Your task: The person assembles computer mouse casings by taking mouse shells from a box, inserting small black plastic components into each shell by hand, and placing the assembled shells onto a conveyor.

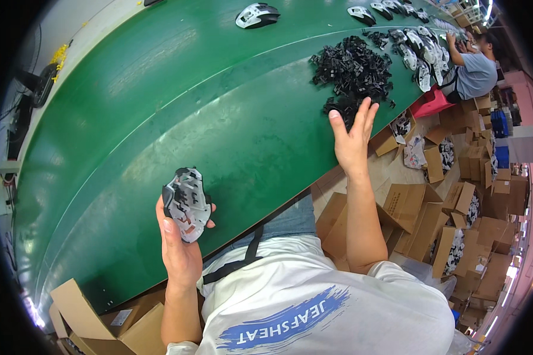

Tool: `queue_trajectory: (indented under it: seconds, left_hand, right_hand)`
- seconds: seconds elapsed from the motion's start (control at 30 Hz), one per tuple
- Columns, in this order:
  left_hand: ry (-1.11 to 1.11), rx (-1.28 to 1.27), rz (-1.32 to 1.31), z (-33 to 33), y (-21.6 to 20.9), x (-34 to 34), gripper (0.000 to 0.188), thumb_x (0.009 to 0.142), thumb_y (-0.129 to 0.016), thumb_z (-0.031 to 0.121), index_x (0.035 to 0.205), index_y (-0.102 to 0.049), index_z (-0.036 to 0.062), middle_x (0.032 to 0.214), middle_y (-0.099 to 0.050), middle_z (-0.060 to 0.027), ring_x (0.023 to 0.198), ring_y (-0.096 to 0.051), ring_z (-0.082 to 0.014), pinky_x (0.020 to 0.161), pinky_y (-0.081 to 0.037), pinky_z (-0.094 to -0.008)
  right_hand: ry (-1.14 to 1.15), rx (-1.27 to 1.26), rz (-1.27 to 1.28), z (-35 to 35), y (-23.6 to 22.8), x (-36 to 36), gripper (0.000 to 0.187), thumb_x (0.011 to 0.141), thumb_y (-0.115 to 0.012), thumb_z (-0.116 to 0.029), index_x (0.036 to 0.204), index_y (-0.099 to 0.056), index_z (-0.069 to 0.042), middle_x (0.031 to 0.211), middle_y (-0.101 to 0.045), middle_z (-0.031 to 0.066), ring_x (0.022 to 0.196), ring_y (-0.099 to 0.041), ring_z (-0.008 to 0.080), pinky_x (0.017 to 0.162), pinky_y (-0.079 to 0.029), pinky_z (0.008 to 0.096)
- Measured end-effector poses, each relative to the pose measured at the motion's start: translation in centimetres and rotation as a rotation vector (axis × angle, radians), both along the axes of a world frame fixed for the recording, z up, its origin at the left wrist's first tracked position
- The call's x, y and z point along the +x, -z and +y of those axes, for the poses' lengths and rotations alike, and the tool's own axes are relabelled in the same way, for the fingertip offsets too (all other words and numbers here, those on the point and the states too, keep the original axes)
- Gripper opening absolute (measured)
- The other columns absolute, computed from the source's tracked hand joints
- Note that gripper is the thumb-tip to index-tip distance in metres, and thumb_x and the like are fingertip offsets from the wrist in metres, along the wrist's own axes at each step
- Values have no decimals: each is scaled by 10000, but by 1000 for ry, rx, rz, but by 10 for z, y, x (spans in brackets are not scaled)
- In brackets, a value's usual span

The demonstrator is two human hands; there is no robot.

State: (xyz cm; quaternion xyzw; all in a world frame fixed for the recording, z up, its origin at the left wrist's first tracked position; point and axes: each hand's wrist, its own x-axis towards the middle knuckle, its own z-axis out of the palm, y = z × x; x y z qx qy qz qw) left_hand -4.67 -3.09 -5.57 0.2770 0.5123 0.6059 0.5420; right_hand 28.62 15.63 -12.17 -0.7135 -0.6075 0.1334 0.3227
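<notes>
My left hand [182, 253] is wrapped round a mouse top shell [188, 204], its inner side turned up. The shell is white and grey with black edges and black pieces inside it. My right hand [354, 139] reaches to the near edge of a heap of small black plastic parts [354, 68]. Its fingers are stretched and spread, and no part shows in them. Whether the fingertips touch the heap, I cannot tell.
A green worktable [249, 124] runs under both hands. White-and-black mouse shells [421, 50] lie beyond the heap, and a single shell [257, 16] lies at the far side. A co-worker [479, 71] sits at right. Cardboard boxes [417, 207] fill the floor; another box [83, 307] stands lower left.
</notes>
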Motion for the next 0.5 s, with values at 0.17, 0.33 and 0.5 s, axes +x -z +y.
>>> queue_trajectory:
  seconds: [0.17, 0.33, 0.5]
  left_hand:
    - [-15, 27, 97, -8, 2, -11, 829, 1082, -531, 597, 1627, -301, 16, 1419, -592, -182, 1196, -690, -310, 908, -582, -397]
    - [-161, 79, 490, -33, 3, -29, 945, 946, -828, 361, 1659, -301, 33, 1545, -487, -168, 1378, -558, -291, 1095, -491, -410]
    - [-252, 216, 1226, -30, -2, -48, 1112, 710, -1010, 182, 1614, -385, 15, 1377, -572, -179, 1216, -585, -337, 1054, -481, -440]
  right_hand:
    - [-196, 48, 84, -10, -2, -46, 1144, 992, -706, -564, 1721, -13, -18, 1740, 58, 391, 1640, -1, 515, 1310, -26, 582]
    - [-368, 66, 169, -22, -7, -98, 1100, 987, -745, -482, 1735, -54, -68, 1746, 34, 382, 1641, -11, 514, 1300, -29, 613]
    - [-570, 76, 91, -32, -20, -114, 936, 1004, -742, -364, 1731, -210, -110, 1781, -106, 283, 1658, -121, 420, 1307, -118, 576]
